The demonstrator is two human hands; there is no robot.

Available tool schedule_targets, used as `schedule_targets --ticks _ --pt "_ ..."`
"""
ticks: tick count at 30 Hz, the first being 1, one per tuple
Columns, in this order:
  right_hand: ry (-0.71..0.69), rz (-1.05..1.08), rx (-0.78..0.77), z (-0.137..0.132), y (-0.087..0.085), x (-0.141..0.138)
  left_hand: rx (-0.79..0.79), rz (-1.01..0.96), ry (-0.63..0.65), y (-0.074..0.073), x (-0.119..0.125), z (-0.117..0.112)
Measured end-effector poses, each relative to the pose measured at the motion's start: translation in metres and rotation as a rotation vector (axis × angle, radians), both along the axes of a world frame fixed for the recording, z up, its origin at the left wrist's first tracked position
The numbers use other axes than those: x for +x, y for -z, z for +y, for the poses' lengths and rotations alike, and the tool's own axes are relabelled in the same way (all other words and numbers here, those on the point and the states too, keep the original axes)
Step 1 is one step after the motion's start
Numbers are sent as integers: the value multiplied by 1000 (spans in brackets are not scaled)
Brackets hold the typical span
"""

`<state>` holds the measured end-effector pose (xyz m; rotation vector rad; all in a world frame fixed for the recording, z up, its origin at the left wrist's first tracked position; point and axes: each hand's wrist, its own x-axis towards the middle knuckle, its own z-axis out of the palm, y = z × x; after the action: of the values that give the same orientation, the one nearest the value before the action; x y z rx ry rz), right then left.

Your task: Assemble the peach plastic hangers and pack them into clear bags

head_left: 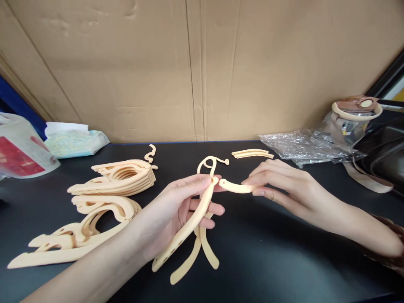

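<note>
My left hand [184,206] grips a long cream plastic hanger arm [192,223] near its upper end, with thumb and forefinger at the joint. A curved hook [212,166] rises just above those fingertips; whether it is joined to the arm, I cannot tell. Between the thumb and fingers of my right hand [280,185] is a short curved hanger piece [236,187]. Its holed end points left, close to the joint but apart from it. Below my left hand, two flat cream strips [186,263] cross each other on the black table [268,261], their upper parts hidden.
Stacked hanger arms [126,181] and a second pile [104,210] lie at left. Behind them is a loose hook [152,153]. Thin strips [252,153] lie at the back, beside clear plastic wrap [290,143] and a bottle [353,122]. Tissues [75,141] and a roll [23,147] stand far left.
</note>
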<state>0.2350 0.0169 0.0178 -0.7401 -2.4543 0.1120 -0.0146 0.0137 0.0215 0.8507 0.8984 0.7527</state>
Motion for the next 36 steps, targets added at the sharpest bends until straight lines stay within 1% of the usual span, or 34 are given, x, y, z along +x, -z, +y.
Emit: schedule_targets --ticks 5,11,14,17,25,30,36 --pt "-22 -36 -33 -2 -1 -3 -26 -32 84 0 -3 2" --pt "-8 -1 -23 -2 0 0 -9 -1 91 0 0 0" --pt "-20 4 -39 -3 -1 1 11 44 89 -1 0 -1" --pt "-36 30 -65 -5 -2 1 11 34 91 -1 0 0" --pt "-52 10 -70 -3 1 1 45 -3 172 0 -2 2" --pt "-35 -35 6 -8 1 -2 86 -7 179 1 -6 4" --pt "20 -101 117 -10 2 -4 161 110 140 -4 -4 0"
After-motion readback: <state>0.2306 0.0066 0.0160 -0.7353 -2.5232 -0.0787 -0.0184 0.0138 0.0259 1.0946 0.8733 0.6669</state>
